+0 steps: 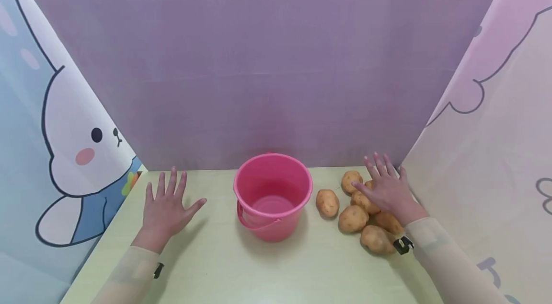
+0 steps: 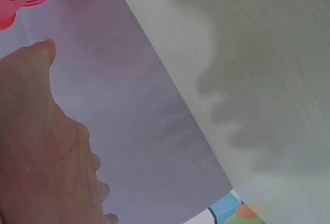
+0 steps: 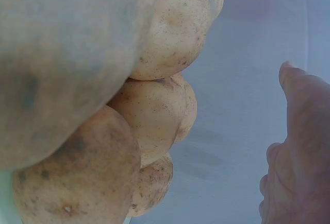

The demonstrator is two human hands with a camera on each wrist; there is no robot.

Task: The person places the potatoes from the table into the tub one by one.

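A pink bucket (image 1: 273,234) stands upright on the table between the two hands, its pink handle hanging down at the front left. My left hand (image 1: 167,210) is spread palm down to the left of the bucket and holds nothing; its shadow falls on the table. Over the pile of potatoes at the right, my right hand (image 1: 390,193) is spread with nothing in it and hides part of the pile. One potato (image 1: 327,203) lies nearest the bucket. Several others, among them a front potato (image 1: 377,239), are close together. In the right wrist view, large potatoes (image 3: 77,167) fill the left side.
A pale wooden-grain table (image 1: 276,275) carries everything. A purple cloth backdrop (image 1: 276,69) rises at its back edge. Printed sheets border both sides, the left sheet (image 1: 86,150) with a cartoon rabbit. Small black clips sit at both wrists.
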